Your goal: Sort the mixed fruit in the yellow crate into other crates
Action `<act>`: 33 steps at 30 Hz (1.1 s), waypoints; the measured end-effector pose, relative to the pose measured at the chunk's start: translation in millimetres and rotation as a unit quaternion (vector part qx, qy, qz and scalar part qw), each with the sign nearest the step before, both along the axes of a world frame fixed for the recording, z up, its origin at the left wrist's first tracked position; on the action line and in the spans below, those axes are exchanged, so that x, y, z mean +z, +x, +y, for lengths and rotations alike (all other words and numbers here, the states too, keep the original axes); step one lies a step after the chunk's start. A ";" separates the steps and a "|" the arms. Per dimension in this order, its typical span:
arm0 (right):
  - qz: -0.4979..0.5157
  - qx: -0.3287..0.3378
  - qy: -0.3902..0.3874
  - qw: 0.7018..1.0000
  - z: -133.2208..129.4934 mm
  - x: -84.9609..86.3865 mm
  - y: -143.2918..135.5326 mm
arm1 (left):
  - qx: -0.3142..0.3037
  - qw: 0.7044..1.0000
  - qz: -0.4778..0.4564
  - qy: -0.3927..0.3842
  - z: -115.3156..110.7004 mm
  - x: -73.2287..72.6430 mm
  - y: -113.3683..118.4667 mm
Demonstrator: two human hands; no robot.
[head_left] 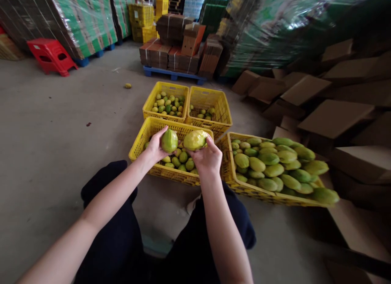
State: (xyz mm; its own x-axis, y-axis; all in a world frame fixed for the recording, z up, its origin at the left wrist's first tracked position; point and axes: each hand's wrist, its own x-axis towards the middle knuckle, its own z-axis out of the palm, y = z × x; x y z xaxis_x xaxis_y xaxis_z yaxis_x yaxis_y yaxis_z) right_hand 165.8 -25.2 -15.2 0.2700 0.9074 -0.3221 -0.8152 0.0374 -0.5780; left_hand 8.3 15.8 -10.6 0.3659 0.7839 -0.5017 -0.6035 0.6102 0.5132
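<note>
My left hand [156, 145] is closed around a green mango [169, 141], its end turned toward me. In my right hand [208, 154] rests a yellow-green mango [194, 140], with the thumb at its right end. Both fruits are held side by side, slightly apart, above the near yellow crate [143, 133]. Several green and yellow mangoes [183, 157] lie inside that crate, partly hidden by my hands. To the right, another yellow crate [229, 170] is heaped above its rim with larger green mangoes [273, 170].
Behind stand two yellow crates, the left one [147, 103] with many fruits and the right one [226, 109] with fewer. One loose fruit [127, 86] lies on the floor. A red stool [51, 56] is at the far left. Cardboard boxes [336, 117] pile up at right.
</note>
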 end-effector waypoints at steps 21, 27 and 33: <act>0.039 0.065 -0.032 0.997 3.0 -4.6 -12.1 | 0.034 0.996 -0.042 -0.071 1.4 -1.2 -0.1; 0.016 0.088 -0.008 0.996 4.0 -7.2 -11.4 | 0.029 0.997 -0.037 -0.062 4.1 -4.3 0.2; -0.010 0.106 -0.015 0.994 3.7 -5.7 -11.3 | 0.014 0.994 -0.088 -0.070 1.1 2.1 -4.4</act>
State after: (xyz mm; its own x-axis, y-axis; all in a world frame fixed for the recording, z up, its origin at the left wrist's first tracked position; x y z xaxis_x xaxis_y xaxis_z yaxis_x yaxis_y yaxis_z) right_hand 154.5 -21.5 -20.9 0.0794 0.9349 -0.3459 -0.7914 -0.1519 -0.5921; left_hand 3.9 16.9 -8.5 0.4360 0.7226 -0.5364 -0.6942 0.6494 0.3105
